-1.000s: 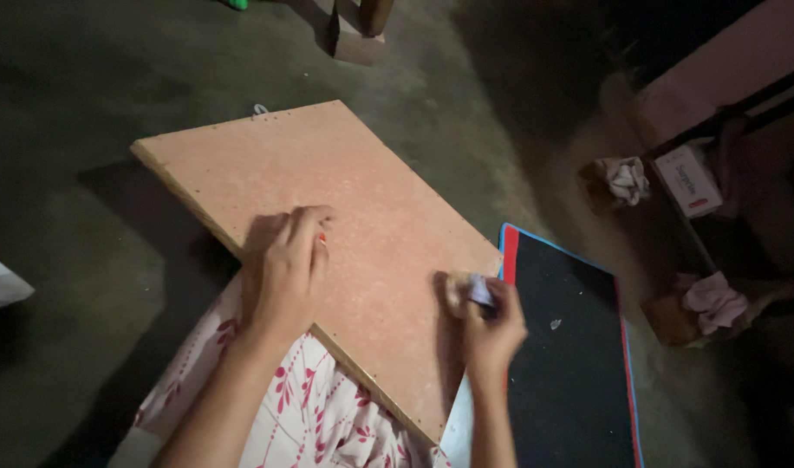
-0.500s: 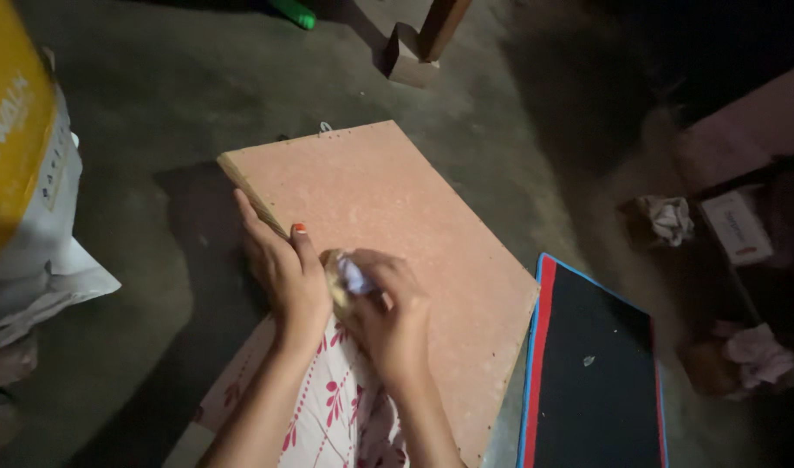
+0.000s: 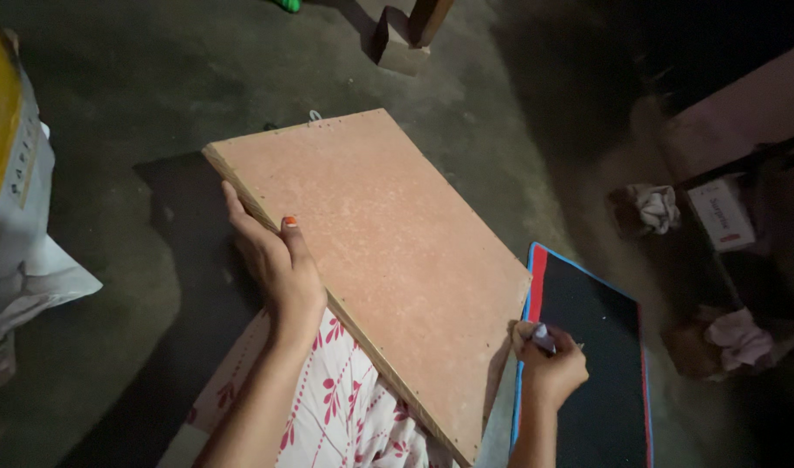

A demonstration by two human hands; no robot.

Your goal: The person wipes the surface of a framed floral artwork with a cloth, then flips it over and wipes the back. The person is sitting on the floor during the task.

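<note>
Head view: a person sits low over a dim concrete floor (image 3: 137,95) with a flat, pinkish-brown board (image 3: 371,251) lying tilted across the lap, which is covered in white cloth with a red leaf print (image 3: 345,407). The left hand (image 3: 271,256) grips the board's left edge, fingers wrapped under it and the thumb, with an orange-painted nail, lying on top. The right hand (image 3: 549,368) is closed around a small pale marker (image 3: 543,336), held at the board's lower right corner, just over a black slate with a red and blue border (image 3: 592,364) that lies on the floor beside the board. The two hands are well apart, one at each side of the board. At far left stands a white and yellow sack (image 3: 16,191). At the top, a wooden leg on a block (image 3: 410,39). On the right, in shadow, a crumpled cloth (image 3: 655,208), a small white box (image 3: 722,212), and another bunched cloth (image 3: 739,338).
</note>
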